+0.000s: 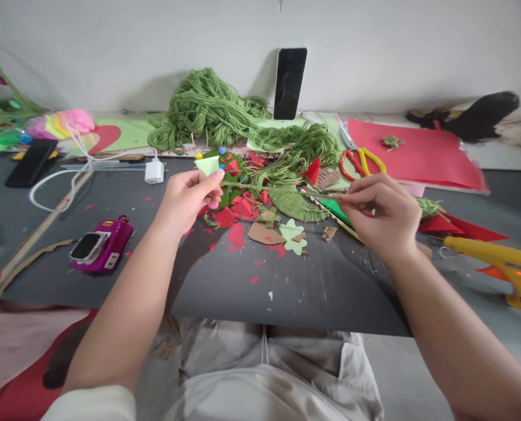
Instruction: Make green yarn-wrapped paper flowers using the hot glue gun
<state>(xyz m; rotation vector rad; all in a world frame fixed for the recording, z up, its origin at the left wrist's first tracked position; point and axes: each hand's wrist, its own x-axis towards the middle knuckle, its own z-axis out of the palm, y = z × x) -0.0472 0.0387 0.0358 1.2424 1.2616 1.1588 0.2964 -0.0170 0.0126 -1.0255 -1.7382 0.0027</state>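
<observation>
My left hand [189, 197] is closed in a pinch around a small pale green paper piece [207, 164], whose pointed part sticks up above the thumb. From the same fingers a strand of green yarn [242, 185] runs rightward across the pile. My right hand [380, 213] pinches the strand's other end, thumb against forefinger, so it hangs nearly straight between both hands. Below it lie a yarn-wrapped green fan shape [302, 203], red paper scraps [236, 235], a pale green flower cutout [292, 237] and a patterned pencil [337, 219].
Behind stands a heap of green yarn [207, 108] beside a propped phone [290, 85]. Scissors [360, 162] lie near a red sheet [422, 153]. A yellow glue gun [501, 263] is at right; a purple device [102, 245], white charger [154, 171] and black phone [32, 162] are at left.
</observation>
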